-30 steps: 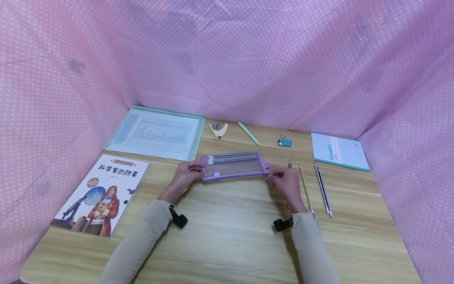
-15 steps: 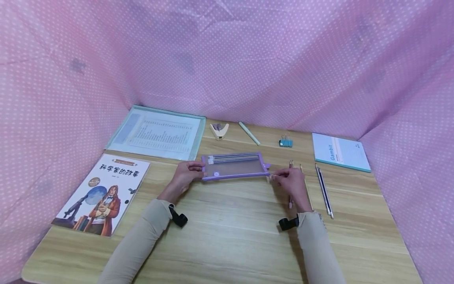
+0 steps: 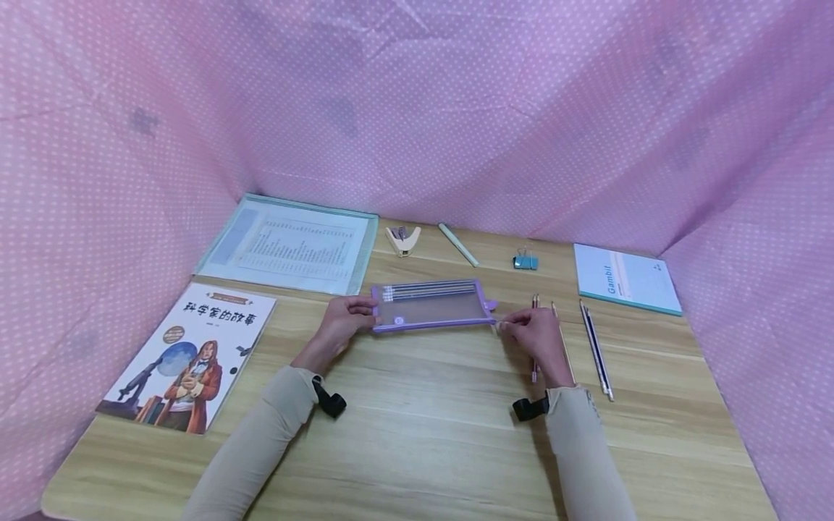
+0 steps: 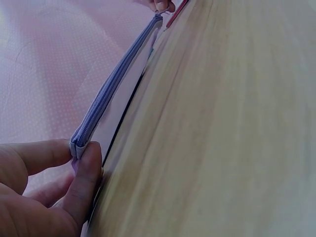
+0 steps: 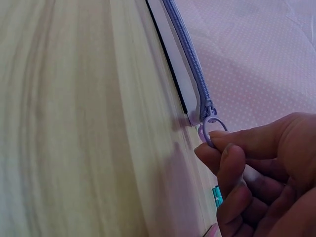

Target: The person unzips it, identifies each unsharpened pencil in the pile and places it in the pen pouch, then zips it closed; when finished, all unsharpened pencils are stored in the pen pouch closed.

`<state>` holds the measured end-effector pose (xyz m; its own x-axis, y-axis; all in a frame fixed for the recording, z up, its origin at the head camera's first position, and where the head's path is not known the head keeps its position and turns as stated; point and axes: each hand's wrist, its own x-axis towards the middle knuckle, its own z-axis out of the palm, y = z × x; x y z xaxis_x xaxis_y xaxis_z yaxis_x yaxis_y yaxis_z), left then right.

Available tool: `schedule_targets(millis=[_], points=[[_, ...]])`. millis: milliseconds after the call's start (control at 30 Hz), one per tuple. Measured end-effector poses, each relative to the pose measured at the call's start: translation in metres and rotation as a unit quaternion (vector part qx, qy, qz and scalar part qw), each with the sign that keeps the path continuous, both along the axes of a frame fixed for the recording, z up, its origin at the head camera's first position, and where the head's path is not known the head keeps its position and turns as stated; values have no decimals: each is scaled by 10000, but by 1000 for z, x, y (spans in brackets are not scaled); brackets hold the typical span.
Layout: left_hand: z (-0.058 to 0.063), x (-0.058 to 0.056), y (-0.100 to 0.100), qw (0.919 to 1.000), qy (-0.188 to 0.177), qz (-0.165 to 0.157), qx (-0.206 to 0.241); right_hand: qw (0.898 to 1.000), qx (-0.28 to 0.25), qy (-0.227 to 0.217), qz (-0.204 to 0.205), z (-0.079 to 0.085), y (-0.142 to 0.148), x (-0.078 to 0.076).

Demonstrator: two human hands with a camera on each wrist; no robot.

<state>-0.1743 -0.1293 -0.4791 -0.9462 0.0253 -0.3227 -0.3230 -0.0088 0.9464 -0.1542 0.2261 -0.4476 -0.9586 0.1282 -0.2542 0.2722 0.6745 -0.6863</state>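
A purple zippered pencil case [image 3: 430, 311] with a see-through front lies in the middle of the table, several striped pencils [image 3: 430, 290] visible inside along its far edge. My left hand [image 3: 343, 320] pinches its near left corner between thumb and finger, at the end of the zipper [image 4: 111, 89]. At the right end, my right hand [image 3: 531, 333] pinches the ring-shaped zipper pull [image 5: 213, 129]. In the right wrist view the slider sits at that end and the zipper teeth look joined.
Loose pencils [image 3: 596, 351] lie right of the case, some partly behind my right hand. Along the back are a document folder [image 3: 293, 246], a hole-punch-like tool [image 3: 403, 242], a pale green stick [image 3: 458, 244], a binder clip [image 3: 525, 260] and a notebook [image 3: 627, 278]. A book [image 3: 189, 354] lies left.
My right hand has moved slightly right with the zipper pull, to just beyond the case's right corner, then stays there. My left hand keeps its place on the left corner.
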Motion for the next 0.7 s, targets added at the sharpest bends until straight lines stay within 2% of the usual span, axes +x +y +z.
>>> schedule_targets(millis=[333,467,700], points=[[2,-3,-4,9995,115,-233,-169,9992,293,55,285,-5,-1,4],[1,-6,-5,9990,128,-243,-355,9990,197,-113,397,-7,-3,9],[4,-7,-5,9981,166,-198,-557,9973,149,-145,703,-4,-7,18]])
